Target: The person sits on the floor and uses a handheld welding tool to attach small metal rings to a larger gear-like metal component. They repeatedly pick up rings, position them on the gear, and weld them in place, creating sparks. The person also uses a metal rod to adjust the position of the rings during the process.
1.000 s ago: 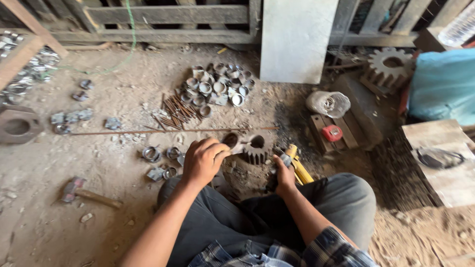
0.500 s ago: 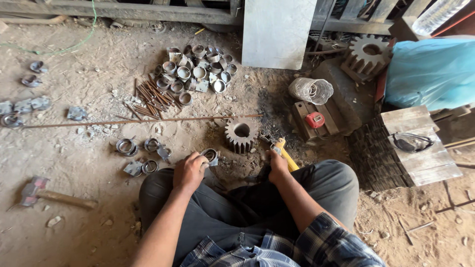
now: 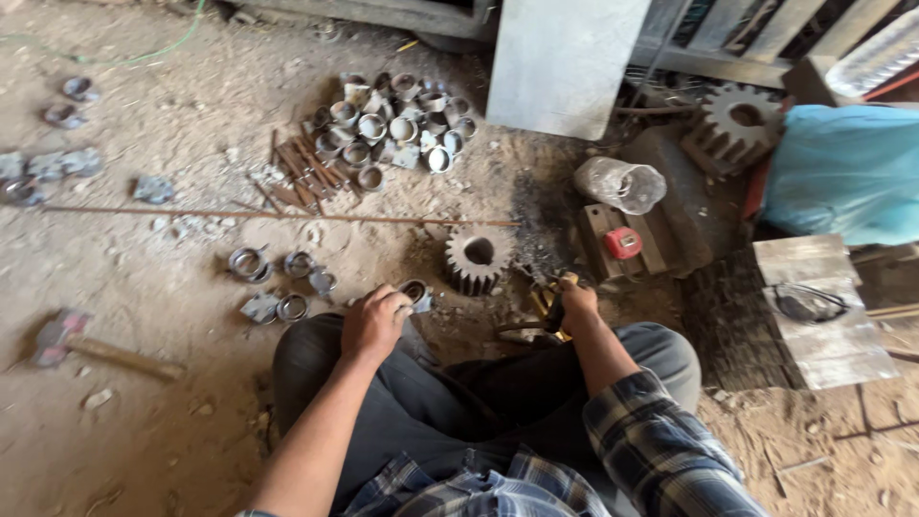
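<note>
Left hand grips metal ring; gear just beyond.

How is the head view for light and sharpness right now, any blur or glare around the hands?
Head view: soft, even daylight, no glare; left hand and the ring it holds are slightly soft, right hand sits in shade over the yellow tool; gear is fairly sharp; frame edges bend a little.

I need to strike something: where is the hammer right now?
In the head view the hammer lies on the dirt floor at far left, left of the person's left hand and below the loose metal rings.
</note>
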